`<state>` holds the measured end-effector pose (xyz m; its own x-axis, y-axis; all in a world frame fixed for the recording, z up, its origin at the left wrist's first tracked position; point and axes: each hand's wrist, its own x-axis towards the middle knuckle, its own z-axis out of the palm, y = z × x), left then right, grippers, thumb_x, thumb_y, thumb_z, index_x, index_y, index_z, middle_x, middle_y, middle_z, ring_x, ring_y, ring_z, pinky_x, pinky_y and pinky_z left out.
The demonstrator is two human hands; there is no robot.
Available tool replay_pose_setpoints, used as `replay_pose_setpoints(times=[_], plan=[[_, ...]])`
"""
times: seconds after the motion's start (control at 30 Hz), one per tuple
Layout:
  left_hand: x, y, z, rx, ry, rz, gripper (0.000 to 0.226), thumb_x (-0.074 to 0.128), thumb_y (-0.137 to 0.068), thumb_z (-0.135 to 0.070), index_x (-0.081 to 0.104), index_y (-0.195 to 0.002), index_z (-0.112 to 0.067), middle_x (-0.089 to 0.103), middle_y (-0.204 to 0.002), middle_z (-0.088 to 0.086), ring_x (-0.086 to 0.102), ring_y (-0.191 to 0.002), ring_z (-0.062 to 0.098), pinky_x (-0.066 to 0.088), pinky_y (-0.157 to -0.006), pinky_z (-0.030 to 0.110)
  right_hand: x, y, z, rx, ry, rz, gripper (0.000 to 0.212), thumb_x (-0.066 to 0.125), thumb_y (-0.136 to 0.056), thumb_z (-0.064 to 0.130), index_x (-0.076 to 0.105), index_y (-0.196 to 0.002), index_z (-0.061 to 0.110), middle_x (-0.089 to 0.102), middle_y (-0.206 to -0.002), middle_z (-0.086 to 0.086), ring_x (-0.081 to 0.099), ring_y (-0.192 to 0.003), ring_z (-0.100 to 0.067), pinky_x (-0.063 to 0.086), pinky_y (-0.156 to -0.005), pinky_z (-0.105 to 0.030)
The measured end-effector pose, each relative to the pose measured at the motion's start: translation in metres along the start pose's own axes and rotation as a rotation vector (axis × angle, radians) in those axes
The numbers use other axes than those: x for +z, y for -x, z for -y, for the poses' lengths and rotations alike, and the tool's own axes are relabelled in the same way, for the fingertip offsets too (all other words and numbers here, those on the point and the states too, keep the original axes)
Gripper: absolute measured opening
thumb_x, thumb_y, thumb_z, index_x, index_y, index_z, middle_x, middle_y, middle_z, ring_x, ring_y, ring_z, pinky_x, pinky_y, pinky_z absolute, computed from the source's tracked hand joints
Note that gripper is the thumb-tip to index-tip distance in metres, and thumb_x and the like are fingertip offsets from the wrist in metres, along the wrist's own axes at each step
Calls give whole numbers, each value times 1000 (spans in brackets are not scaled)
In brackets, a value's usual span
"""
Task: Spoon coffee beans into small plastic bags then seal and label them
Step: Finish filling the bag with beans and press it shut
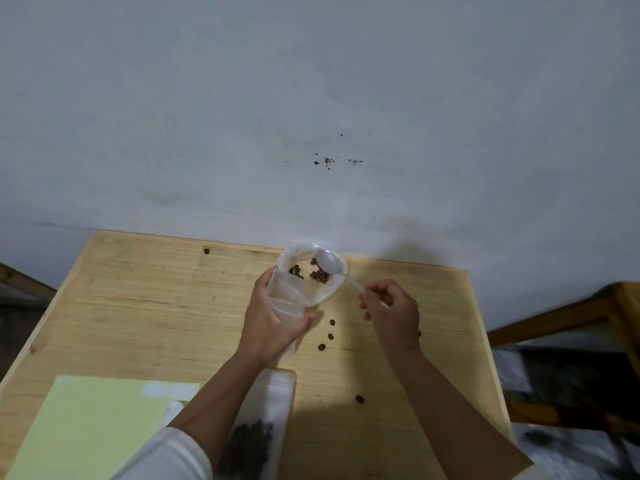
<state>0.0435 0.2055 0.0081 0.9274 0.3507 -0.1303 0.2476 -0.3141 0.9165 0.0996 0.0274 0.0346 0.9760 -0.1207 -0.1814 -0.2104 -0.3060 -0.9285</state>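
On a pale wooden table [138, 306] pushed against a grey-white wall [311, 98], the left hand [273, 317] grips a small clear plastic bag [285, 299], fingers wrapped round its body with the thumb across the near side; the bag's open mouth points away from the person, toward the far edge. Just beyond that mouth, touching or nearly touching it, sits a shallow clear plastic container [323, 271] with a scattering of coffee beans [317, 273] in it.

The right hand [391, 306] pinches the thin handle of a white plastic spoon [330, 263] between fingertips and thumb — the bowl of the spoon rests over the beans at the container's far right side, well ahead of the hand. The spoon's bowl looks empty.

A few loose beans [327, 336] lie on the wood between the two hands and nearer the person, one more near the table's far edge. Close to the person, partly under the left forearm, lies a filled bag [259, 431] — dark beans show through it. To its left, a pale green sheet [97, 427] lies flat, with whitish label-like patches at its far right corner.
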Motion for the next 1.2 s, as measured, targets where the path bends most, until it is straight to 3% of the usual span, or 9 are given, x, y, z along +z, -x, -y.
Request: replay_pose_setpoints(times=[0.1,0.23,0.33,0.53,0.67,0.77,0.9,1.07,1.2], plan=[[-1,-3,1,-8,10,16,107,87,-56,-39,27,-142,-19,37,-141,-4,33,-123,3,29,-100,21,4,5,6,-52,-46,50,15,62,-83,5,67,-75,16,68,-65,-3,62,-59,-15,52,-56,-32],[-2,-8,2,-17,36,53,103,87,-57,-39,28,-141,-24,39,-138,-6,39,-124,9,36,-103,28,9,7,4,-129,56,-22,21,59,-89,15,60,-75,30,67,-66,1,63,-60,-13,55,-61,-35],[-1,-12,1,-19,35,79,97,86,-60,-35,30,-139,-28,39,-130,-13,37,-118,3,33,-91,14,12,4,0,-170,144,-48,19,55,-91,16,57,-77,29,66,-67,2,64,-64,-17,54,-64,-32],[0,-18,-1,-3,30,113,86,86,-61,-34,32,-127,-43,41,-126,-19,40,-113,-2,30,-75,-4,22,4,-10,-199,220,-92,12,56,-91,14,57,-82,21,66,-68,-1,60,-62,-14,39,-57,-3],[2,-22,-4,8,32,114,85,86,-62,-32,35,-128,-42,43,-127,-18,40,-113,-3,30,-77,-6,25,3,-21,-111,187,-142,6,56,-90,17,62,-89,17,69,-75,-4,64,-70,-16,41,-62,-5],[4,-22,-5,13,25,113,85,86,-62,-31,37,-131,-38,43,-127,-20,40,-114,-3,29,-79,-4,29,4,-27,23,122,-203,10,54,-92,18,63,-96,16,71,-81,-3,67,-78,-16,51,-74,-25],[6,-18,-4,43,-25,96,79,85,-61,-37,39,-125,-40,44,-121,-29,44,-113,-4,30,-81,-4,38,0,-27,219,-49,-296,9,52,-92,16,61,-95,15,68,-71,6,68,-74,-14,55,-78,-35],[4,-15,-4,24,-36,73,77,85,-61,-35,38,-122,-40,43,-117,-29,44,-104,-11,29,-77,-7,46,-18,-21,472,-446,-324,12,54,-92,7,61,-102,9,68,-79,-6,67,-71,-14,55,-66,-23],[2,-17,-2,3,-38,78,81,85,-60,-38,37,-125,-39,43,-120,-24,43,-110,-4,31,-78,-5,44,-30,-18,522,-617,-259,11,49,-95,6,57,-103,4,65,-81,-13,65,-72,-19,57,-63,-23]])
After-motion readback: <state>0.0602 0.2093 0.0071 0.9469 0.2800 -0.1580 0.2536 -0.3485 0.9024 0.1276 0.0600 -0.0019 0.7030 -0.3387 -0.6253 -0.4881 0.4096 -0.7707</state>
